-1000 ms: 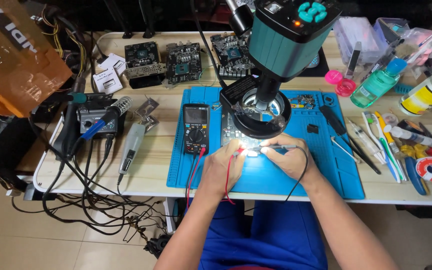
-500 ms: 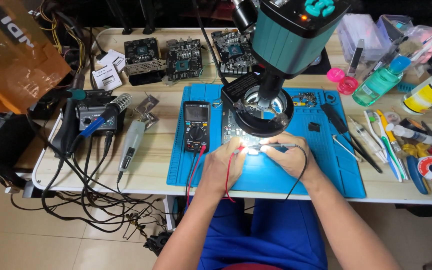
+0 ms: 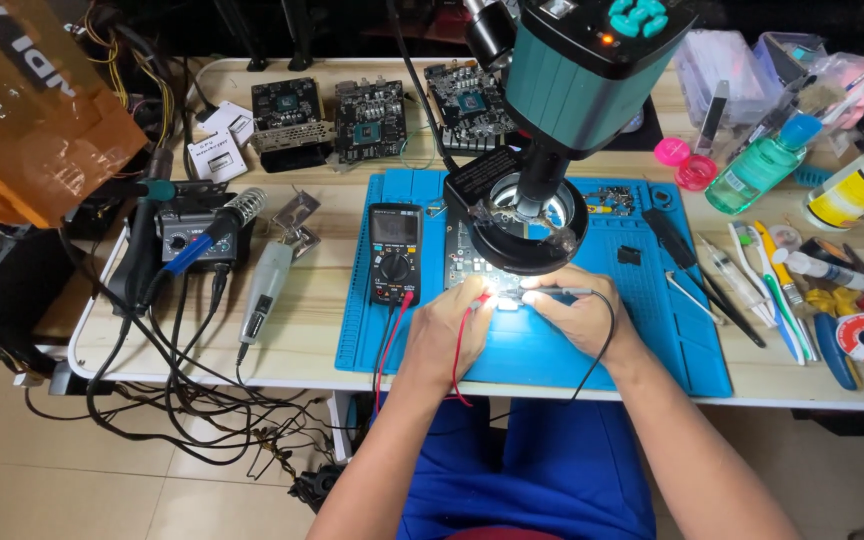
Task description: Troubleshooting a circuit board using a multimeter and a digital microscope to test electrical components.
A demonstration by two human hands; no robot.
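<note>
Red lead: my left hand (image 3: 452, 335) pinches its probe, tip aimed right at the lit board (image 3: 480, 275).
Black lead: my right hand (image 3: 577, 315) pinches its probe, lying crosswise, tip pointing left; tips nearly meet.

Three loose circuit boards (image 3: 370, 118) line the worktop's far edge; one multimeter (image 3: 395, 251), one microscope (image 3: 562, 110), two bottles (image 3: 764, 165).

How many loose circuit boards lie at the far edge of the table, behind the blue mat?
3, in a row: the left board, the middle board, and the right board, partly behind the microscope. More may be hidden.
</note>
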